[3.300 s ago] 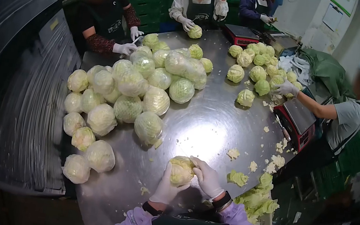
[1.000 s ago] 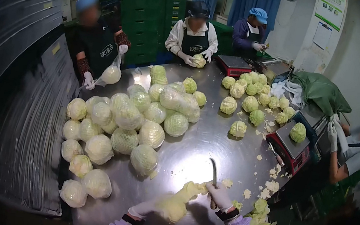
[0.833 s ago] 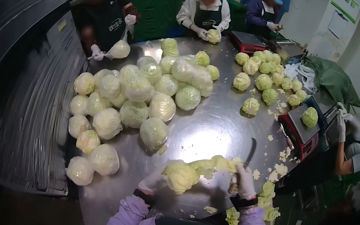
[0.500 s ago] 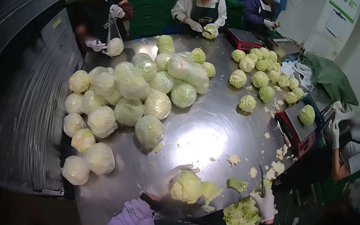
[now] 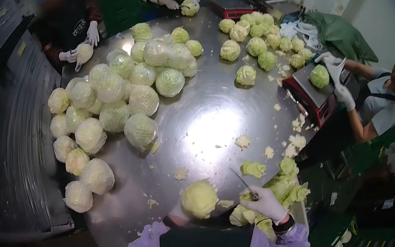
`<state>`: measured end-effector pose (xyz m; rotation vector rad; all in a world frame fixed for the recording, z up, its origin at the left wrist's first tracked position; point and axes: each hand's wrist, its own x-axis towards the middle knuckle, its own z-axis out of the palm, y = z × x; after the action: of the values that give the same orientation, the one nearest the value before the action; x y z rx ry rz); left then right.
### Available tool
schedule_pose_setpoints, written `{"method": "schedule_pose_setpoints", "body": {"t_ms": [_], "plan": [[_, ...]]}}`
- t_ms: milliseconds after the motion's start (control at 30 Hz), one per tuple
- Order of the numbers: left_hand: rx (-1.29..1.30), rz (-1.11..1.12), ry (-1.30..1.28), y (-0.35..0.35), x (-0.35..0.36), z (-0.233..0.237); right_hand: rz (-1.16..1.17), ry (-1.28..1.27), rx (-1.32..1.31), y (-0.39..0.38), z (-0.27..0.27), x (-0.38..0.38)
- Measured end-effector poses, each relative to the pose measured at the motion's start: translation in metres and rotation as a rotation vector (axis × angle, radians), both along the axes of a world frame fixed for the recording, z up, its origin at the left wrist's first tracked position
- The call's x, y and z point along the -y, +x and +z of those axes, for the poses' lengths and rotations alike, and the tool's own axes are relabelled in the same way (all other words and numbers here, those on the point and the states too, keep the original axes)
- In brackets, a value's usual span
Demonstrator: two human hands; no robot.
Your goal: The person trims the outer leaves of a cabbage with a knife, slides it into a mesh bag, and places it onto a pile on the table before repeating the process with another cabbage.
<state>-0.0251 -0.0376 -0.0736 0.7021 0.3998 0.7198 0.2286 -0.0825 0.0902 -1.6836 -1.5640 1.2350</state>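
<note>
A pale green cabbage (image 5: 199, 198) is held at the table's near edge by my left hand (image 5: 179, 210), whose gloved fingers are mostly hidden behind and under it. To its right, my gloved right hand (image 5: 267, 204) is closed round the handle of a knife (image 5: 242, 179), its thin blade pointing up and left. Cut-off leaves (image 5: 243, 216) lie below and beside the right hand, and a loose leaf (image 5: 253, 169) rests on the table above the blade.
Wrapped cabbages (image 5: 114, 116) crowd the left of the metal table (image 5: 179, 141). Bare cabbages (image 5: 256, 46) sit at the back right. A red scale (image 5: 320, 103) holds one cabbage beside a co-worker (image 5: 382, 100). More co-workers stand at the far side. Leaves (image 5: 290, 183) fill a bin at right.
My right hand has moved left with the knife, closer to the cabbage. The camera view has shifted, so the table contents appear further left. The co-worker at right now holds a bag over the scale.
</note>
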Motion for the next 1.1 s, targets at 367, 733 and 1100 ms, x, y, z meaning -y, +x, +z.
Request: {"method": "schedule_pose_setpoints", "body": {"t_ms": [367,733,1100], "plan": [[-0.111,0.384,-0.141,0.015,-0.049,0.088,-0.164,-0.309,-0.901,-0.044,-0.076,-0.022],[-0.701,0.661,0.056,-0.16,-0.046,0.088,-0.605,0.005,-0.942,0.049,-0.149,-0.193],[-2.003,1.062,0.255,-0.387,-0.119,0.069,-0.039,0.352,0.463,0.015,-0.163,-0.151]]}}
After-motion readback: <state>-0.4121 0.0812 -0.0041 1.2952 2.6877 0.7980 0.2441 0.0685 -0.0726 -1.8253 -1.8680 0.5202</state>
